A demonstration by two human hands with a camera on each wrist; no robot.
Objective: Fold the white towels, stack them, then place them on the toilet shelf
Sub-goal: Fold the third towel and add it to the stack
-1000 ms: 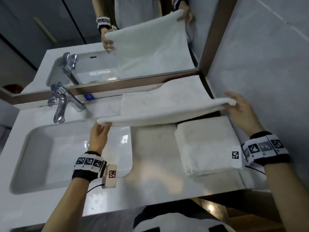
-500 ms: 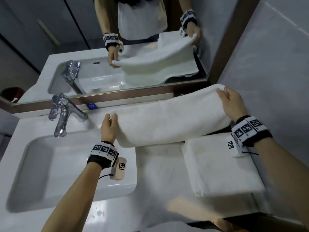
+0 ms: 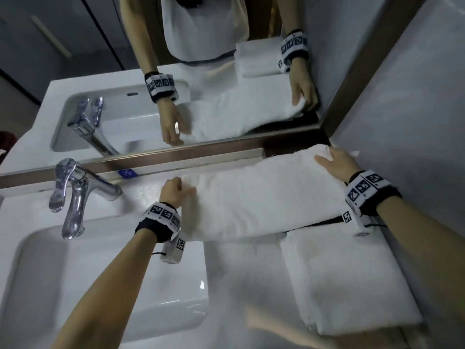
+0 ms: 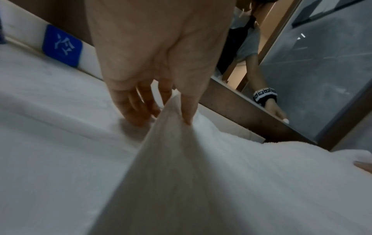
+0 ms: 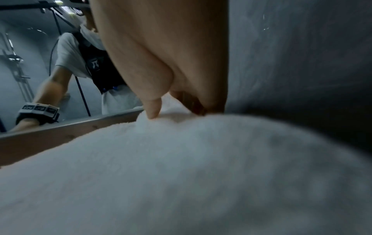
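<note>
Towel point(image 3: 261, 200) number two lies long across the back of the counter point(image 3: 241, 278), just under the mirror point(image 3: 226, 71), folded into a wide strip. The left hand point(image 3: 173, 191) pinches the left end of it, thumb on top and fingers curled under, as the left wrist view shows. The right hand point(image 3: 336, 163) holds the far right corner, with the thumb pressing down on top and the fingers tucked at the edge by the wall. The hands are well apart, one at each end, so the strip stays stretched and flat and the edges can line up.

A folded towel point(image 3: 347, 280) already sits on the counter near the right wall, and the strip's near edge lies partly over its back edge. It looks put there to be the bottom of the stack.

The sink point(image 3: 75, 285) and tap point(image 3: 75, 195) are to the left, so the long towel is kept away from the bowl, probably to stay dry. I think more folds are needed before stacking. The toilet shelf is not in view.
</note>
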